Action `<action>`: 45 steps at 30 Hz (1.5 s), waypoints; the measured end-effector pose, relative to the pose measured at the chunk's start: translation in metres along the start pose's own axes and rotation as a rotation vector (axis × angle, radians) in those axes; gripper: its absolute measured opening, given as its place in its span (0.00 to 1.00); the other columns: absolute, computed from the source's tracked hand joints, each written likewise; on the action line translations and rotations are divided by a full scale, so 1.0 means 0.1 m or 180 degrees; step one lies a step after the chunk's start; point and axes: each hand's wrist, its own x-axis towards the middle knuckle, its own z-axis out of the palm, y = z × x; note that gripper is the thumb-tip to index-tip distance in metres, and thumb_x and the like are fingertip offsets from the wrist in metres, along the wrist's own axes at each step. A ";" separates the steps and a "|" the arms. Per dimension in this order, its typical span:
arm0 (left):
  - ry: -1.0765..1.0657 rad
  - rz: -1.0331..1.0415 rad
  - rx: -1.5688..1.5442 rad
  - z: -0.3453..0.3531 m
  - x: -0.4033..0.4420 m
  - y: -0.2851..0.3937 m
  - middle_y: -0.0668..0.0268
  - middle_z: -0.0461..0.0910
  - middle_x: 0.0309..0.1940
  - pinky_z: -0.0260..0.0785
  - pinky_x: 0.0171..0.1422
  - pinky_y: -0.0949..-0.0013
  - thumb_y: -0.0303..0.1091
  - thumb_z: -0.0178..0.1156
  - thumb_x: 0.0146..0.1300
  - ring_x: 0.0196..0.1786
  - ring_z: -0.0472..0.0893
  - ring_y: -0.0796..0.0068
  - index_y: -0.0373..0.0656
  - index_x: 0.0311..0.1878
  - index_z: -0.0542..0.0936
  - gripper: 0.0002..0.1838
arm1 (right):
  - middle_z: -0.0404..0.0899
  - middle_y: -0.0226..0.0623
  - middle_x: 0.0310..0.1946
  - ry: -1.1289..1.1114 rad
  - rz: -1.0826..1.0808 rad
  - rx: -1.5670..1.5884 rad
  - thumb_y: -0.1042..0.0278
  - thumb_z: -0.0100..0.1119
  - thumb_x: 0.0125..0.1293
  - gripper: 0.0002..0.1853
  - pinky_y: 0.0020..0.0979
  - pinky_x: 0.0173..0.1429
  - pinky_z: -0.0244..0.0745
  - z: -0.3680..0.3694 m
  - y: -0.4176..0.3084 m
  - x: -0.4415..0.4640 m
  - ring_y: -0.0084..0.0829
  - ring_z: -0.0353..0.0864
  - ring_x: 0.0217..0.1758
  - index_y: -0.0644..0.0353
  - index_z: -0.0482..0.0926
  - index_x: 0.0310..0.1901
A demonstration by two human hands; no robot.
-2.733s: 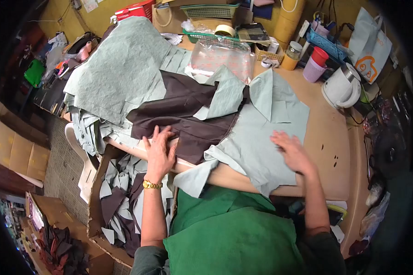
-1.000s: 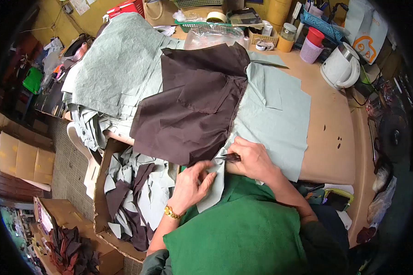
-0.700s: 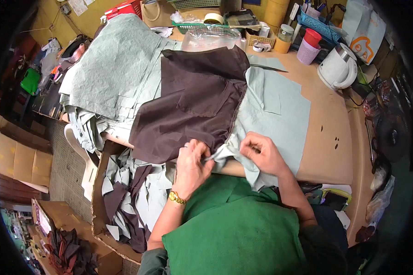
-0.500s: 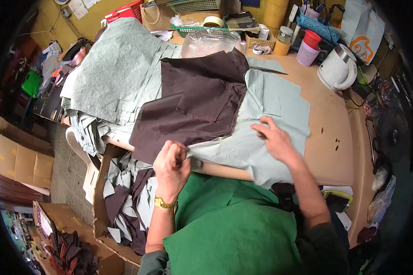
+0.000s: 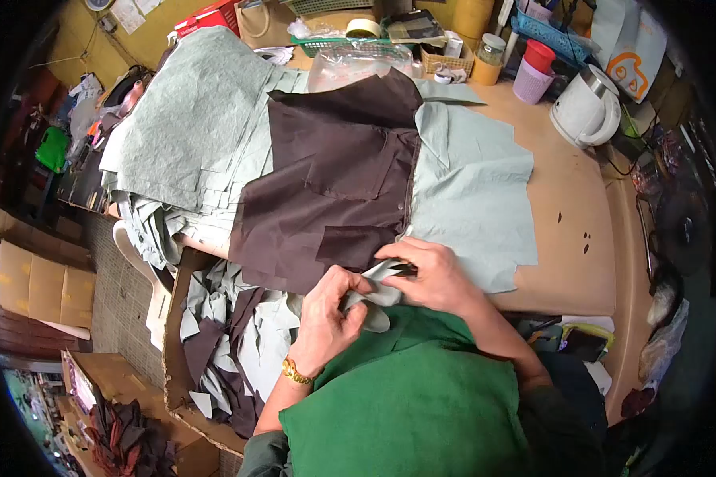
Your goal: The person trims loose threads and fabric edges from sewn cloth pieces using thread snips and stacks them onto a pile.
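Note:
Dark brown fabric, with a pocket-like stitched patch, lies on the table joined along a seam to pale grey-green fabric at its right. At the near table edge, my left hand is closed on a bunched, folded end of the pale fabric. My right hand is closed beside it, its fingertips pinching the same fabric close to the bottom of the seam. A small dark patch shows between the right thumb and fingers; I cannot make out what it is. A corner of the brown fabric is folded up just beyond both hands.
A thick stack of pale cut fabric lies at the left. Below it stands a cardboard box of fabric scraps. A white kettle, a pink cup, a jar and baskets line the table's back.
My right hand has moved left and down from the flat pale fabric to meet my left hand. The lower fabric edge is now gathered between them, and a brown corner has folded over.

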 end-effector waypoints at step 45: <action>-0.0768 -0.0191 0.0861 0.26 0.06 0.02 0.50 0.79 0.30 0.72 0.38 0.55 0.30 0.69 0.60 0.33 0.80 0.44 0.38 0.50 0.69 0.21 | 0.85 0.40 0.34 -0.0045 0.0180 -0.0636 0.67 0.73 0.60 0.12 0.35 0.38 0.76 -0.01 0.15 -0.06 0.36 0.83 0.33 0.65 0.82 0.39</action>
